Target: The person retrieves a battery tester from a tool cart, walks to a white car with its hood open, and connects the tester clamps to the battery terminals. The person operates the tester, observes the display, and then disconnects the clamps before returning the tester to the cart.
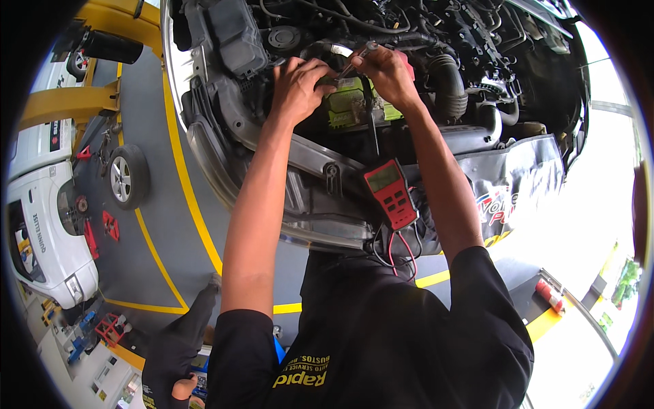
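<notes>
In the open engine bay, a yellow-green car battery (pixel 346 109) sits below both of my hands. My right hand (pixel 390 73) is closed round a slim metal tool (pixel 349 68) that looks like a wrench, slanting down toward the battery's left end. At that lower end is my left hand (pixel 300 87), its fingers curled and thumb pressed in close; what they pinch is hidden. A dark strap-like bar (pixel 372 119) crosses the battery. A red cover (pixel 407 63) shows behind my right hand. Nearer me, a red handheld tester (pixel 390 194) with a grey screen lies on the front edge.
Black and red leads (pixel 393 252) hang from the tester. A ribbed air hose (pixel 447 88) runs right of the battery. A printed fender cover (pixel 514 184) drapes the right front. To the left are a yellow lift post (pixel 68 105), a loose wheel (pixel 128 177) and another person (pixel 180 347).
</notes>
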A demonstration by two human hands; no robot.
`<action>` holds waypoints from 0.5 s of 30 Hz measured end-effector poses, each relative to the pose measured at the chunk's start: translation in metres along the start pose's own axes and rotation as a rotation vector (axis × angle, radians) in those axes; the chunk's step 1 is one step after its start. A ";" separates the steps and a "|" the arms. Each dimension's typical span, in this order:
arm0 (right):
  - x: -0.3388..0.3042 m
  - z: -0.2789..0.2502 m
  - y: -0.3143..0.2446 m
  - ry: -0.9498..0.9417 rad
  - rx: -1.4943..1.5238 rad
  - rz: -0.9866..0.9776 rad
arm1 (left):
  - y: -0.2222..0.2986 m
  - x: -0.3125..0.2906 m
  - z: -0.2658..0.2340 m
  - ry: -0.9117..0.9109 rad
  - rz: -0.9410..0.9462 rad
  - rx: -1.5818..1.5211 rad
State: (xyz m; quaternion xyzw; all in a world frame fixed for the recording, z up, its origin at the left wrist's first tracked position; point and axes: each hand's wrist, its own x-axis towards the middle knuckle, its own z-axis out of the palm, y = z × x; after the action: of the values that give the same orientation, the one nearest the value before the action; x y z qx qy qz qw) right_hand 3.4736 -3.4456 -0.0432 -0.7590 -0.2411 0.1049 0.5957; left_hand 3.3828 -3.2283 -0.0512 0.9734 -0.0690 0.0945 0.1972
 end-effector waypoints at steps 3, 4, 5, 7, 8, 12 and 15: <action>0.003 0.005 -0.003 0.047 -0.200 -0.057 | -0.003 0.002 0.002 0.021 0.016 -0.021; 0.006 0.009 -0.008 0.069 -0.262 -0.080 | -0.005 0.002 0.003 0.029 0.020 -0.026; 0.009 0.014 -0.013 0.090 -0.323 -0.104 | -0.005 0.000 0.004 0.038 0.015 -0.020; 0.019 0.023 -0.025 0.058 -0.468 -0.055 | -0.004 -0.002 0.007 0.055 0.007 -0.008; 0.023 0.029 -0.031 0.041 -0.541 -0.029 | -0.004 -0.003 0.008 0.067 0.014 0.013; 0.027 0.037 -0.034 0.068 -0.552 -0.029 | -0.003 0.003 0.004 0.020 0.014 0.039; 0.025 0.031 -0.034 0.116 -0.380 -0.069 | -0.001 0.000 0.002 0.026 -0.018 -0.005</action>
State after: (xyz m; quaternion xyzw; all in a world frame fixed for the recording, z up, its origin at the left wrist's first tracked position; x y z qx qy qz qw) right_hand 3.4733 -3.4010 -0.0156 -0.8538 -0.2476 -0.0068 0.4580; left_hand 3.3832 -3.2284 -0.0538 0.9721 -0.0579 0.1054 0.2013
